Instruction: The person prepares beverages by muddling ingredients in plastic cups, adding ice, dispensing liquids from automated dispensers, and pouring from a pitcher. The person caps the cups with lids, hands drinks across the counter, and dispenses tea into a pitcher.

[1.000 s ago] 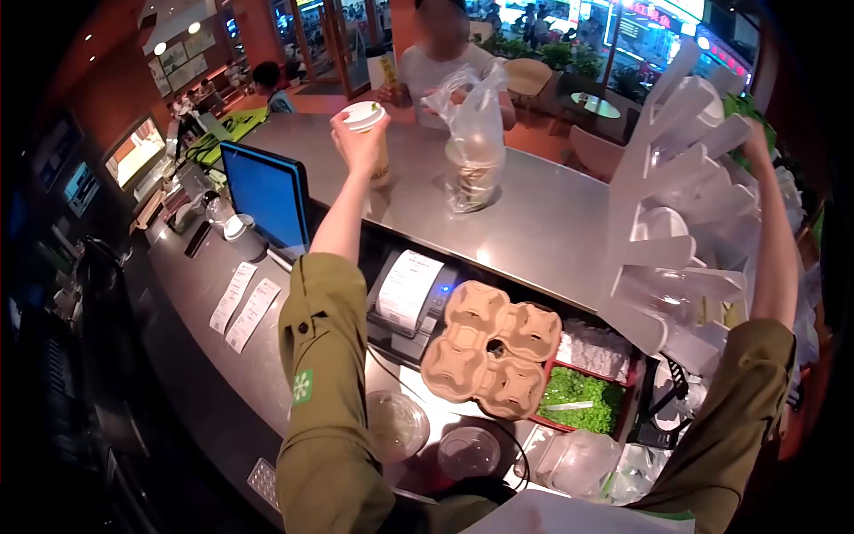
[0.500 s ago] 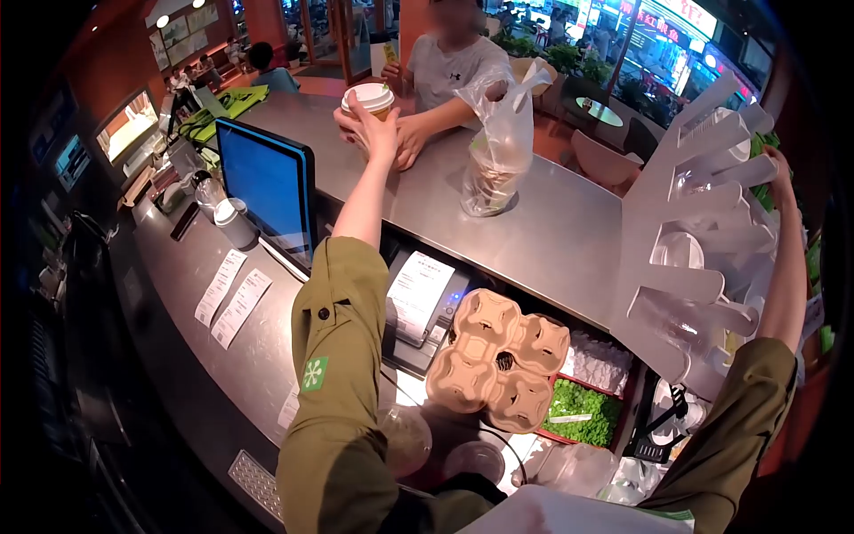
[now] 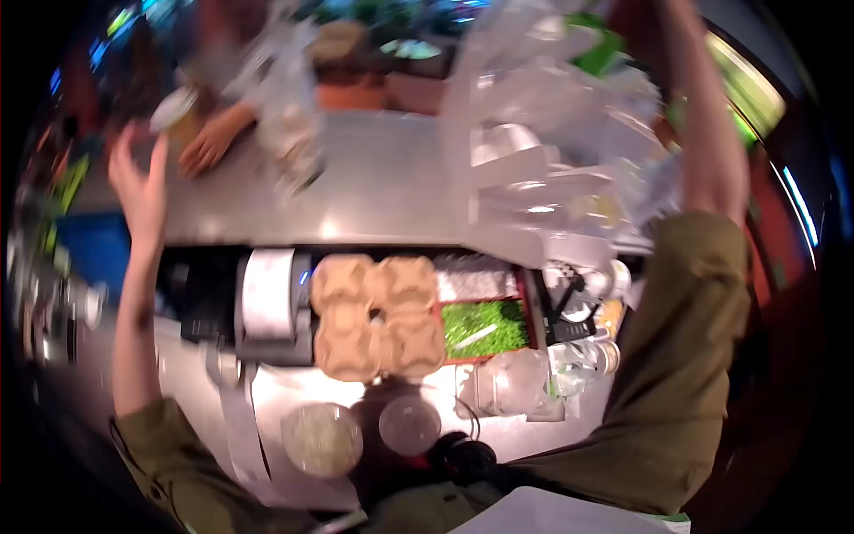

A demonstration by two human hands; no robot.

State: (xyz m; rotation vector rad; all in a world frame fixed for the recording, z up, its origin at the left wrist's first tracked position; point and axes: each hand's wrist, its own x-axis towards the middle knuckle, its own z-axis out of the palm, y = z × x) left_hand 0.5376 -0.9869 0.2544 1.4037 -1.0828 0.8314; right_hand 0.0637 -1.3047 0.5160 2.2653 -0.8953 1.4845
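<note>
My left hand (image 3: 138,182) is raised over the counter's left part with fingers spread and nothing in it. Just right of it stands a paper cup (image 3: 181,125) with a white lid, blurred. Another person's hand (image 3: 213,142) lies beside that cup. A clear plastic bag (image 3: 292,133) with something inside stands on the counter further right. My right forearm (image 3: 712,151) stretches up past the clear holder (image 3: 534,178) of cups and lids. The right hand itself lies beyond the top edge. Green items (image 3: 598,44) show near that arm, smeared by motion.
Below the steel counter (image 3: 382,178) sit a receipt printer (image 3: 267,294), a cardboard cup carrier (image 3: 378,316) and a box of green bits (image 3: 485,329). Two round clear-topped containers, one of them pale (image 3: 322,440), stand nearer me. A blue screen (image 3: 93,254) is at left.
My left hand has let go of the lidded cup and drawn back, fingers spread. The view has swung right. My right arm reaches higher, its hand leaving the picture.
</note>
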